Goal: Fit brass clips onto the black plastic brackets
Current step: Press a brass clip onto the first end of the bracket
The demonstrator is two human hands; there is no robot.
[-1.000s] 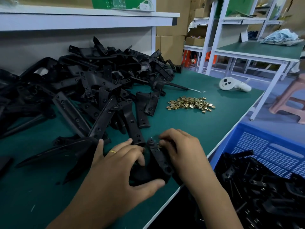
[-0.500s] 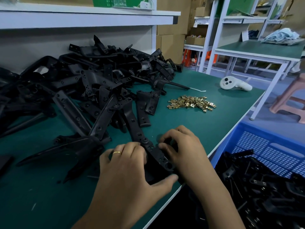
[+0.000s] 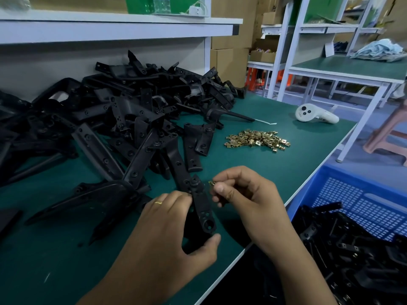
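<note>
My left hand [image 3: 167, 234] grips a black plastic bracket [image 3: 201, 205] near the table's front edge, thumb under its round lower end, fingers over its left side. Just right of the bracket's upper end, my right hand [image 3: 244, 194] pinches a small brass clip [image 3: 211, 183] between thumb and forefinger; the clip is a finger's width from the bracket. A loose heap of brass clips [image 3: 257, 139] lies further back on the green mat. A big pile of black brackets [image 3: 123, 119] fills the left and back of the table.
A white handheld controller [image 3: 315, 115] lies at the table's far right. A blue crate [image 3: 361, 201] holding black brackets stands below the table edge on the right. A white shelf [image 3: 110, 29] overhangs the back. Another bench and a pink stool stand beyond.
My right hand has lifted off the bracket and now pinches a brass clip beside its upper end. My left hand has turned the bracket more upright.
</note>
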